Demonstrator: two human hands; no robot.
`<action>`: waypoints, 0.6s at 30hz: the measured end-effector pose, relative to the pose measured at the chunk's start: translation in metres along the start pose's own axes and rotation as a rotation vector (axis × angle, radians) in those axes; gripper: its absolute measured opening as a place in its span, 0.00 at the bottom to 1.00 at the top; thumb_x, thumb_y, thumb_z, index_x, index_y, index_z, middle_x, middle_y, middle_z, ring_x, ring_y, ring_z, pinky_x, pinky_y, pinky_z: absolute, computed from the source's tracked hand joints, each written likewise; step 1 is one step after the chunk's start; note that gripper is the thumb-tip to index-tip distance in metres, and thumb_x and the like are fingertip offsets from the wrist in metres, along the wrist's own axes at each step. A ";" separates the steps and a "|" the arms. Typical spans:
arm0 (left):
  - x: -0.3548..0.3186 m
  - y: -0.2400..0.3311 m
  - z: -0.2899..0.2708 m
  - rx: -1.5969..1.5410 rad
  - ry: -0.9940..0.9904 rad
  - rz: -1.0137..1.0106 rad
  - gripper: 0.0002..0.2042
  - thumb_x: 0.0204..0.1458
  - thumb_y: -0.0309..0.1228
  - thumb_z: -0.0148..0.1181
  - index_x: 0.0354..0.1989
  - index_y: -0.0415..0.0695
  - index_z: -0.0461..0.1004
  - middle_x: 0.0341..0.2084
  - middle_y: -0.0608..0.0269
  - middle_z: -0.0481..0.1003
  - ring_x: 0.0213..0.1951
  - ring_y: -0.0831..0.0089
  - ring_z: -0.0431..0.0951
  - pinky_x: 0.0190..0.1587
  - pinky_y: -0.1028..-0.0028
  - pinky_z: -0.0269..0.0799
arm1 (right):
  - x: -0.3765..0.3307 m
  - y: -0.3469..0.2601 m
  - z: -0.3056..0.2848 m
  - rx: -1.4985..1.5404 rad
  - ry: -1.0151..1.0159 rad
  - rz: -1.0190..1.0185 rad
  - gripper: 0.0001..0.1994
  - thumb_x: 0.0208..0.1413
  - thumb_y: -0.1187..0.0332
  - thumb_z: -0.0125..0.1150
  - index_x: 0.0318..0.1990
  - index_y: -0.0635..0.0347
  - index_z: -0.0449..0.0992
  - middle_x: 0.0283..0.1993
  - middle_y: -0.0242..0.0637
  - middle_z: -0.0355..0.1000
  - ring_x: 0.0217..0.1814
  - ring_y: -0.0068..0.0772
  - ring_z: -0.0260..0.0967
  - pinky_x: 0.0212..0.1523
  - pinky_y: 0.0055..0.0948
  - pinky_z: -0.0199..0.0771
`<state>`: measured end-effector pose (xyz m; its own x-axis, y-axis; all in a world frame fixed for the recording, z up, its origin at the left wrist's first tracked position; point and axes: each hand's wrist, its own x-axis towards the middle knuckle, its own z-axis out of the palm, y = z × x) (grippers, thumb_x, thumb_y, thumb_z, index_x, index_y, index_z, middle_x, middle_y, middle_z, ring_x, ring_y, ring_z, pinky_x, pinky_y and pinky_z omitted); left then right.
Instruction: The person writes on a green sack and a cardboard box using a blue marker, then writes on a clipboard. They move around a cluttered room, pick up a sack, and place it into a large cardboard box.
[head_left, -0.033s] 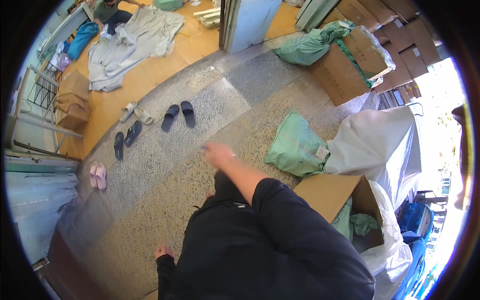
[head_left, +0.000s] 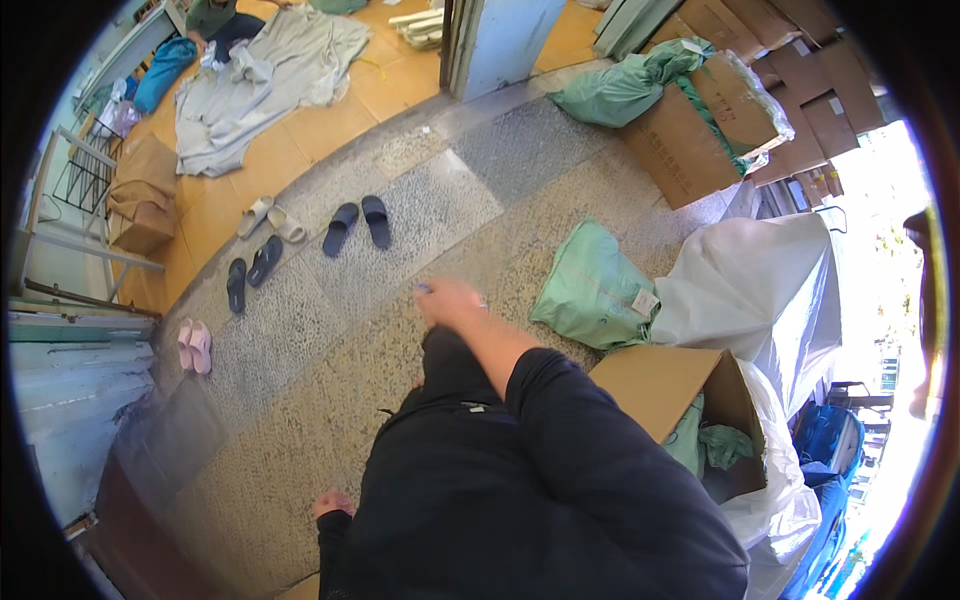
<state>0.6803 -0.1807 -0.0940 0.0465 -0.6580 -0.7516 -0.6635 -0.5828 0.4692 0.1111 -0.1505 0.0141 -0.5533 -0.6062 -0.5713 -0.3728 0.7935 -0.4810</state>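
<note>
Head view: some green stuff (head_left: 727,446) already sits in the open box (head_left: 655,385) (a green bag (head_left: 588,285) lies outside); can't tell if right hand (head_left: 453,302) or left hand (head_left: 332,503) holds anything.

"How many slippers (head_left: 341,229) do you count?"

"Eight, so four pairs: two pairs dark, one pair cream, one pair pink."

"And green bags (head_left: 597,288)?"

"Two show clearly. Inside the open boxes (head_left: 662,165) there's more green, but too hidden to number."

"How many of those boxes?"

"Two. The stacked boxes (head_left: 845,85) overlap too much for a sure figure."

"Other people (head_left: 236,30)?"

"One, partly cut off."
</note>
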 end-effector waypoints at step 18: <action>0.109 0.368 -0.014 0.084 0.054 0.297 0.19 0.54 0.42 0.61 0.45 0.38 0.78 0.29 0.56 0.80 0.30 0.68 0.80 0.36 0.68 0.75 | 0.233 -0.020 -0.041 -0.325 0.098 -0.017 0.25 0.56 0.47 0.54 0.35 0.65 0.81 0.35 0.59 0.76 0.42 0.62 0.74 0.45 0.49 0.73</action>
<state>0.4516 -0.4739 0.0029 -0.1210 -0.8191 -0.5608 -0.7133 -0.3211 0.6229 -0.0409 -0.3056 -0.0817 -0.6082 -0.6239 -0.4907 -0.5915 0.7685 -0.2439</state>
